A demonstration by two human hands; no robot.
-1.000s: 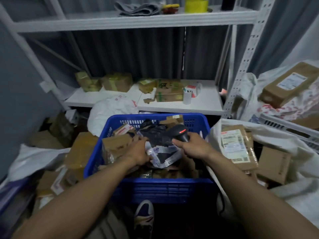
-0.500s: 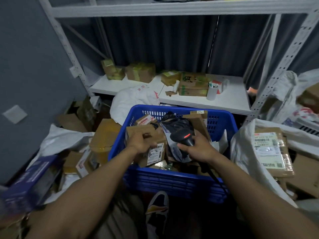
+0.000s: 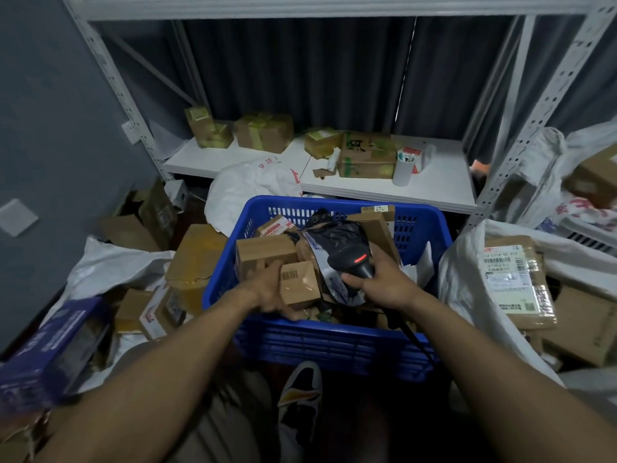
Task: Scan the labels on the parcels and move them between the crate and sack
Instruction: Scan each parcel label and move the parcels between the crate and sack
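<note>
A blue plastic crate (image 3: 334,342) stands in front of me, piled with cardboard parcels and a black plastic mailer (image 3: 337,235). My left hand (image 3: 270,289) grips a small brown box (image 3: 298,284) from its left side, its barcode label facing up. My right hand (image 3: 384,285) holds a black barcode scanner (image 3: 352,259) with a red light, its head just right of the box. The scanner's cable trails over the crate's front rim. A white sack (image 3: 467,279) at the right holds labelled parcels (image 3: 514,282).
A second white sack (image 3: 110,265) with boxes lies at the left, beside a large brown box (image 3: 195,255). A white shelf (image 3: 434,192) behind the crate carries taped boxes and a white cup. My shoe (image 3: 300,392) sits under the crate's front. A blue carton (image 3: 53,345) lies at the left edge.
My left hand let go of the grey mailer and took hold of a small brown box, turning its barcode up. The scanner moved nearer to the box. My view swung left.
</note>
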